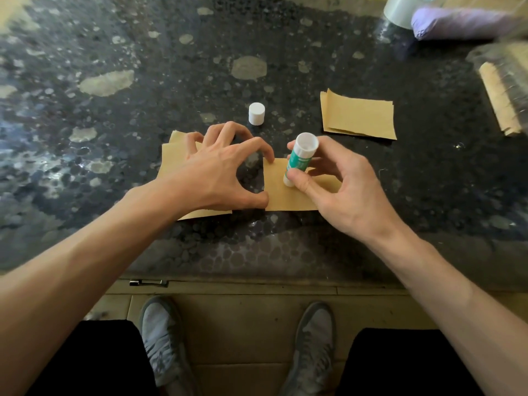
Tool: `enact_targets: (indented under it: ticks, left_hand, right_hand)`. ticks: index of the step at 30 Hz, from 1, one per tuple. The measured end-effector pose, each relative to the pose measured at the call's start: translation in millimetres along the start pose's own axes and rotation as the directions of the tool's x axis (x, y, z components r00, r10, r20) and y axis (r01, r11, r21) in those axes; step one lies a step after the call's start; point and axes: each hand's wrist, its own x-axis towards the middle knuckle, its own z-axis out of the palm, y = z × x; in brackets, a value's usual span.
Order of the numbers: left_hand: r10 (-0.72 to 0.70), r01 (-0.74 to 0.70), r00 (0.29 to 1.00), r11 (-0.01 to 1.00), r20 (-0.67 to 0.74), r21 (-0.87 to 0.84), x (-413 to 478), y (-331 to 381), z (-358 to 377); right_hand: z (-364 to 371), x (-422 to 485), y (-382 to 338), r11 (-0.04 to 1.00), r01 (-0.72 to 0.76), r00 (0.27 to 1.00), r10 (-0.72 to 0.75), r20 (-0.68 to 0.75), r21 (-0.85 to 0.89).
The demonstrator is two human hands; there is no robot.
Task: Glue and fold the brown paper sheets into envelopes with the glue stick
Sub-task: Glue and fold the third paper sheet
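Observation:
A brown paper sheet (281, 192) lies on the dark speckled table (143, 110) in front of me. My right hand (343, 190) grips an uncapped white and green glue stick (300, 155), held upright above that sheet with its open end up. My left hand (223, 172) arches over the table, with forefinger and thumb tips touching the sheet's left edge. Under my left hand lies another brown paper piece (174, 161). The glue stick's white cap (256, 113) stands on the table just beyond my hands.
A small stack of brown sheets (358, 115) lies to the right. Farther right is a bundle of brown paper (500, 101) in clear wrap, a tape roll (403, 10) and a purple bundle (457, 22). My shoes (163, 338) show below the table edge.

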Motion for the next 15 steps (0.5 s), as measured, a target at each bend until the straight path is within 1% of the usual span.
enact_targets:
  ticks: [3,5,15]
  left_hand:
    - [0.000,0.000,1.000,1.000,0.006,0.003,0.7,-0.4,0.1]
    - [-0.001,0.001,1.000,1.000,0.009,0.006,1.0,-0.6,0.1]
    - [0.007,-0.007,1.000,1.000,0.011,0.015,1.0,-2.0,0.3]
  right_hand:
    - [1.9,2.6,-0.7,0.999,0.015,0.998,-0.018,-0.063,-0.044]
    - [1.7,5.2,0.7,0.997,-0.001,0.997,-0.005,-0.072,-0.082]
    - [-10.7,3.0,-1.2,0.991,0.021,0.996,-0.009,0.089,-0.130]
